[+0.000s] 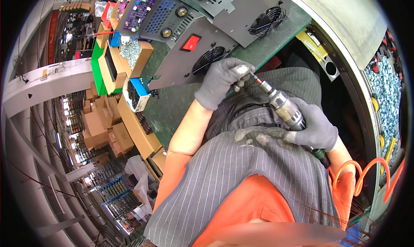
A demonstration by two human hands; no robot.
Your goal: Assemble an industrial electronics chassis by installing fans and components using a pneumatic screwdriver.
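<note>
My right hand point(317, 128), in a grey glove, grips a metal pneumatic screwdriver point(284, 107) whose bit points up and left. My left hand point(222, 81), also gloved in grey, pinches the bit's tip, seemingly holding a small screw there, though it is too small to tell. Both hands hover over my lap, by the edge of a green workbench point(172, 111). A grey metal machine case point(183, 53) with a red rocker switch point(191, 42) and a round fan grille point(210, 57) lies just beyond my left hand.
A second grey case point(246, 14) with a fan grille lies behind. Cardboard boxes of screws point(134, 53) and a small blue-edged box point(137, 94) sit on the bench's left. An orange coiled air hose point(366, 173) hangs at right. A bin of small blue parts point(388, 92) stands far right.
</note>
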